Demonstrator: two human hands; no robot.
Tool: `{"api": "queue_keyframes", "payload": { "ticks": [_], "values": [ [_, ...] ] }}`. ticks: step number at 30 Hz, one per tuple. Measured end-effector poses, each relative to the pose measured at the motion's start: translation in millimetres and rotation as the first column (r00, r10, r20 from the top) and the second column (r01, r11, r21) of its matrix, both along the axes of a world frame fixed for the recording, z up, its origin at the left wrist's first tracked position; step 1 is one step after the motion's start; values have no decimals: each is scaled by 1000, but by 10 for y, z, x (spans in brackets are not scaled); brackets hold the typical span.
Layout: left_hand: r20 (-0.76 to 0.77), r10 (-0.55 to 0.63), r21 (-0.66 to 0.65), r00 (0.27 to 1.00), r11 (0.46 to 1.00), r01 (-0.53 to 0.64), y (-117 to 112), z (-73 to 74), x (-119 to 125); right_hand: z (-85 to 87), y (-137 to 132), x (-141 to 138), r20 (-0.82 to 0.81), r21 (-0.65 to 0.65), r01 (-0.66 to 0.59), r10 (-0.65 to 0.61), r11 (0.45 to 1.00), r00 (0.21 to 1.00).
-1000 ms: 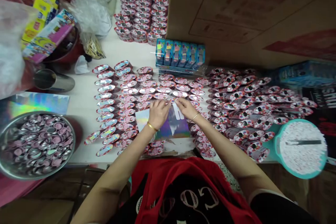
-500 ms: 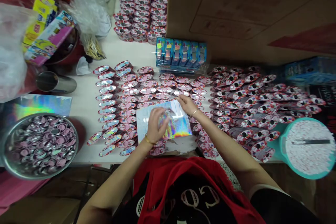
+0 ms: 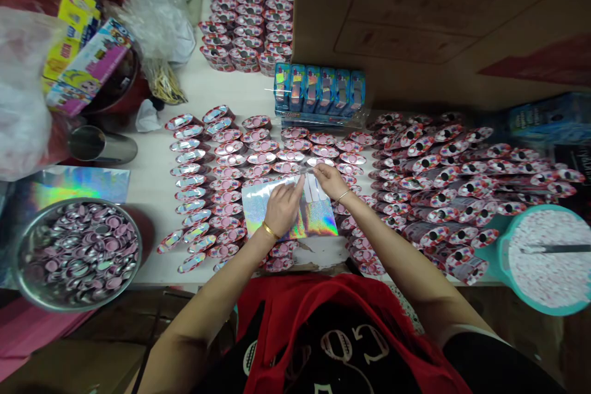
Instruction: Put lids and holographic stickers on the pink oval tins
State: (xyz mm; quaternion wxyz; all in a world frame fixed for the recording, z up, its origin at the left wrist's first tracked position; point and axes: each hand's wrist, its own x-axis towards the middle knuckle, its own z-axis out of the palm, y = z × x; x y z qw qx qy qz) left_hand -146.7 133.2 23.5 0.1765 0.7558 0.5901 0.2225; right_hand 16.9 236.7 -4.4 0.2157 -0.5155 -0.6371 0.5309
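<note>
A shiny holographic sheet [image 3: 318,221] lies on the white table [image 3: 152,178] in front of me, amid rows of small oval pink-and-silver cases [image 3: 231,163]. My left hand [image 3: 282,210] rests on the sheet with fingers curled, pinching at its upper middle. My right hand [image 3: 329,180] pinches the sheet's top edge, beside the row of cases just beyond it. A gold bangle sits on each wrist.
A metal bowl of round pink pieces [image 3: 76,252] stands at the left, a teal tub of white grains [image 3: 547,258] at the right. A blue pack of boxes [image 3: 318,89], stacked cases [image 3: 249,12], a cardboard box [image 3: 415,18], a steel cup [image 3: 99,146] and plastic bags [image 3: 152,18] surround the table.
My left hand moved back up from the sheet's lower middle to its upper part, close to my right hand. The sheet now lies flatter on the table.
</note>
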Motion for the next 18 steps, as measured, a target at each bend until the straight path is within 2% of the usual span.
{"api": "queue_keyframes", "payload": {
  "ticks": [2,3,4,7,9,11,14,16,18],
  "values": [
    [194,84,-21,977,996,-82,-94,58,15,6,3,39,116,52,-46,40,998,992],
    [313,163,-47,936,987,-156,-127,101,12,32,-5,59,195,85,-77,59,993,979],
    [435,260,-86,862,965,-247,-145,149,-2,75,-21,75,273,127,-107,69,986,960],
    [694,506,-257,512,839,-480,-110,297,-101,271,-126,54,373,307,-151,27,940,928],
    [754,573,-353,321,766,-537,-43,365,-202,402,-237,-48,279,379,-103,-8,920,960],
    [767,602,-408,223,725,-555,15,396,-310,474,-364,-225,115,311,-29,-7,950,993],
    [767,620,-435,166,693,-575,37,376,-471,445,-520,-590,-118,43,63,-58,997,991],
    [764,629,-445,145,676,-587,24,333,-592,379,-559,-850,-226,-123,118,-144,985,963],
    [753,645,-453,133,654,-606,28,278,-745,323,-520,-1092,-289,-192,144,-196,971,937]
  ]
}}
